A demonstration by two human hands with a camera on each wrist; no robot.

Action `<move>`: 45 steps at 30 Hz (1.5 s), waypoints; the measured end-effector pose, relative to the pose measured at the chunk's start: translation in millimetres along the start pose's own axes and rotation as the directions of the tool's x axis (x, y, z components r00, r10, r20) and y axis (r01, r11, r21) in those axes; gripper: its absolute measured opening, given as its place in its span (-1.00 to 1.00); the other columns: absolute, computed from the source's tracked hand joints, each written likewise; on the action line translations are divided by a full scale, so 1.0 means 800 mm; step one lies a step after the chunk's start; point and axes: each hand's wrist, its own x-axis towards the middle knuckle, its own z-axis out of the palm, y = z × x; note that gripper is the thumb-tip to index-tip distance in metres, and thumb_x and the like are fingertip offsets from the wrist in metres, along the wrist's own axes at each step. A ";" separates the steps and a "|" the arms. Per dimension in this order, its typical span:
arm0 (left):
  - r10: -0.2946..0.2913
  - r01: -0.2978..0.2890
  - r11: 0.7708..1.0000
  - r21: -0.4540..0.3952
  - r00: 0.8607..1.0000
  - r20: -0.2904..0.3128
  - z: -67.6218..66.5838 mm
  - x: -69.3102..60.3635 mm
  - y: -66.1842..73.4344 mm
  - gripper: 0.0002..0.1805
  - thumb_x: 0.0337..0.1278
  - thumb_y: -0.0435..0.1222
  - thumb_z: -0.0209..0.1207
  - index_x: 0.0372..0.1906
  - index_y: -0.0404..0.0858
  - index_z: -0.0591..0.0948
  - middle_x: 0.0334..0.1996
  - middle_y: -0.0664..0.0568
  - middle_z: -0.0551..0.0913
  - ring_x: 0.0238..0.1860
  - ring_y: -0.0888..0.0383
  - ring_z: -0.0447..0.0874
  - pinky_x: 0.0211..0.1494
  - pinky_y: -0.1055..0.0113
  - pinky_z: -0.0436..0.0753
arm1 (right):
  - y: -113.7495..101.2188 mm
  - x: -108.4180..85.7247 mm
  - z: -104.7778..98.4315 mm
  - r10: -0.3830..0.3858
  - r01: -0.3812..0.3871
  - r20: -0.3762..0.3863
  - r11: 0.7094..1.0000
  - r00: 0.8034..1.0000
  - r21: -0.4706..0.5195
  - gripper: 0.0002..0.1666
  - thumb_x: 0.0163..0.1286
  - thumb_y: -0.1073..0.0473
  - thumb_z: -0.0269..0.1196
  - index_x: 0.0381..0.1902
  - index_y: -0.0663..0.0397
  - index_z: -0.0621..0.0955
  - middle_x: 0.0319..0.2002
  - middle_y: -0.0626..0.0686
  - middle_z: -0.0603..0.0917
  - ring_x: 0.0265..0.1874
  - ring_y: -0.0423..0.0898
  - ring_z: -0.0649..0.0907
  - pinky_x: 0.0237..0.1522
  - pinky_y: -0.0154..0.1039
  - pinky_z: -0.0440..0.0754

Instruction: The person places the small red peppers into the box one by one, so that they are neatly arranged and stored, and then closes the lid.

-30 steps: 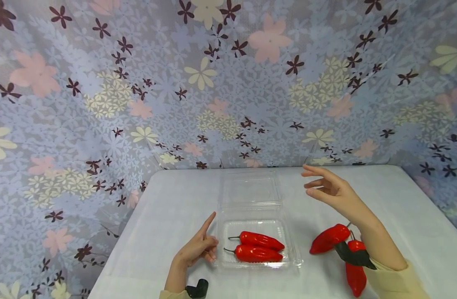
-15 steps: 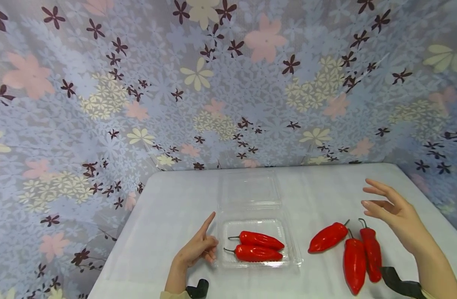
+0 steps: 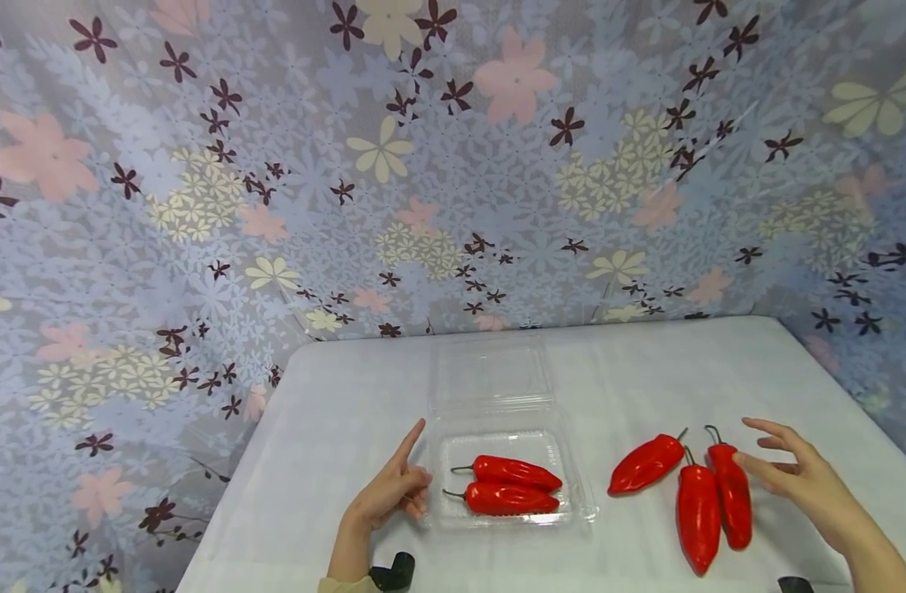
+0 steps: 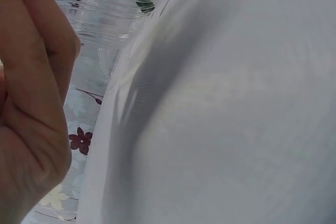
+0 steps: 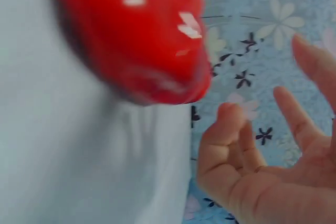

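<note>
My left hand [image 3: 389, 492] lies beside the left wall of a hinged clear plastic container [image 3: 440, 520], index finger straight and the others loosely curled. Whether it touches the wall is unclear. Two red peppers, an upper pepper [image 3: 517, 473] and a lower pepper [image 3: 511, 498], lie side by side in the container, stems to the left. Over the table's right side, my right hand [image 3: 809, 478] has parted, slightly bent fingers and holds nothing. Its thumb comes close to the rightmost red pepper [image 3: 732, 498]; contact cannot be judged. A red pepper [image 5: 142, 40] looms blurred in the right wrist view.
The container's lid [image 3: 490, 371] lies folded back toward the far table edge. Left of the rightmost pepper lie another red pepper [image 3: 698, 515] and a slanted one [image 3: 646, 464]. A floral cloth [image 3: 453, 165] hangs behind the white table [image 3: 349, 387].
My right hand has moved from beside the lid out to the right, then lower, toward the rightmost pepper. The left hand stays by the container. The view has shifted slightly.
</note>
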 end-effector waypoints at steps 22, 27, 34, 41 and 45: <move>0.011 -0.011 1.000 0.004 1.000 -0.025 0.001 0.004 0.000 -0.08 0.21 -0.49 -0.03 0.50 0.15 -0.19 -0.67 0.05 0.42 -0.73 0.26 0.49 -0.62 0.42 0.62 | 0.014 0.012 0.022 0.117 -0.105 0.130 0.990 0.985 -0.096 0.07 0.28 -0.20 0.21 0.42 0.32 -0.03 0.04 0.58 0.22 -0.15 0.29 0.52 -0.27 -0.04 0.70; 0.005 -0.005 1.000 -0.008 1.000 -0.027 0.003 0.006 0.000 -0.08 0.22 -0.48 -0.03 0.50 0.13 -0.22 -0.67 0.05 0.42 -0.73 0.26 0.49 -0.63 0.43 0.62 | 0.010 0.018 0.021 0.167 -0.148 0.139 0.980 0.976 -0.136 0.17 0.19 -0.29 0.24 0.43 0.30 -0.03 0.01 0.57 0.24 -0.19 0.20 0.53 -0.27 -0.05 0.69; 0.014 -0.014 1.000 -0.019 1.000 -0.024 0.003 0.005 0.001 -0.07 0.20 -0.47 -0.03 0.50 0.13 -0.22 -0.67 0.06 0.43 -0.72 0.26 0.51 -0.63 0.43 0.62 | 0.009 0.021 0.022 0.183 -0.167 0.132 0.979 0.974 -0.119 0.21 0.14 -0.32 0.27 0.42 0.27 -0.04 0.04 0.60 0.19 -0.11 0.38 0.46 -0.26 -0.01 0.69; 0.008 -0.009 0.999 -0.037 1.000 -0.018 0.002 0.003 0.004 -0.07 0.19 -0.48 -0.02 0.50 0.17 -0.20 -0.66 0.06 0.43 -0.71 0.26 0.52 -0.62 0.43 0.62 | 0.005 0.017 0.016 0.165 -0.162 0.077 0.986 0.983 -0.049 0.14 0.26 -0.18 0.24 0.43 0.28 -0.14 0.09 0.61 0.13 -0.08 0.46 0.44 -0.29 -0.03 0.70; 0.006 -0.007 0.999 -0.042 1.000 -0.013 0.002 0.003 0.005 -0.06 0.20 -0.47 -0.02 0.50 0.15 -0.22 -0.66 0.06 0.43 -0.72 0.26 0.51 -0.63 0.44 0.62 | -0.004 0.018 0.006 0.116 -0.117 0.048 0.993 0.992 0.015 0.12 0.32 -0.15 0.19 0.46 0.19 -0.23 0.16 0.62 0.04 0.03 0.55 0.32 -0.26 -0.01 0.70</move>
